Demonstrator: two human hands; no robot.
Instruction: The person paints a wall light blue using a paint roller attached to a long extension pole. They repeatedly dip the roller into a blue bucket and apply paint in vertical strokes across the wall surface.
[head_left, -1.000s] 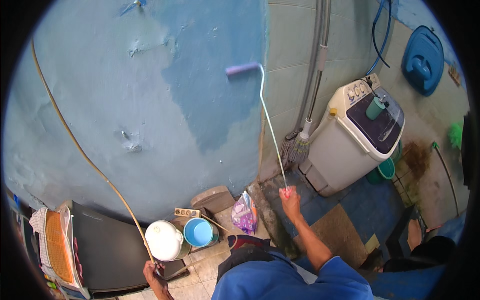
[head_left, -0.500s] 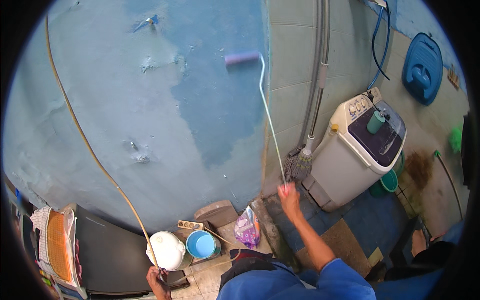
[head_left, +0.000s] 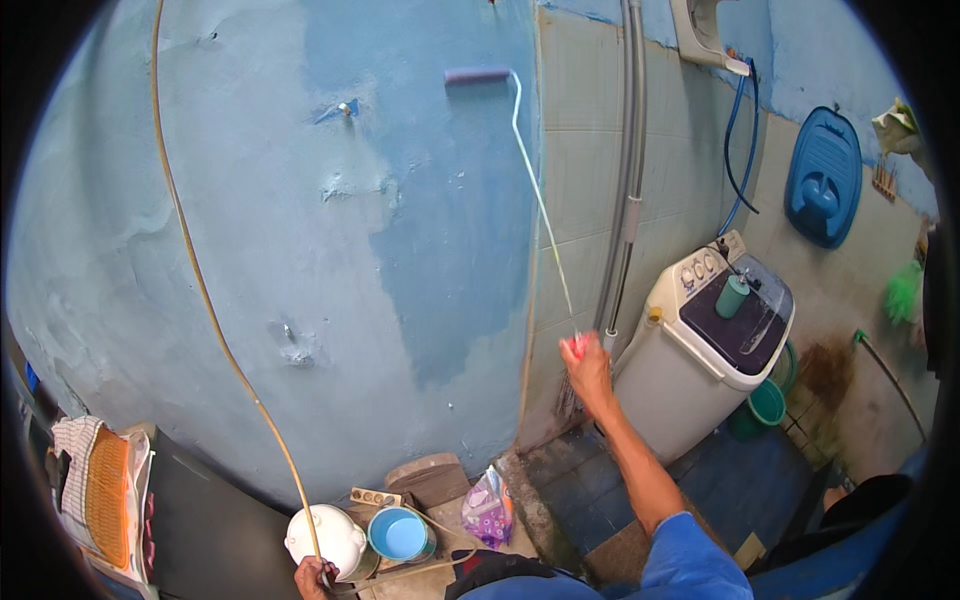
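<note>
Head view: near a round, blue-lined bucket [head_left: 430,541], tan cord [head_left: 260,405] is being gripped by left hand [head_left: 311,579]; purple roller [head_left: 477,76], by right hand [head_left: 590,368].

roller rod [head_left: 540,203]: mtl | wall [head_left: 235,250]: matt, rgh | washer [head_left: 665,370]: smth plast.

No legible lettering or numbers.

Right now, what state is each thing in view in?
Left hand: grip closed on a long tan rod or hose.
Right hand: grip closed on a lilac-sleeved paint roller.
Paint roller: raised to the wall.
Pale blue wall: partly darker blue.
Turquoise round bucket: open-topped.
White rounded container: closed on top.
Cream washing machine: dark lid down, teal cylinder on it.
</note>
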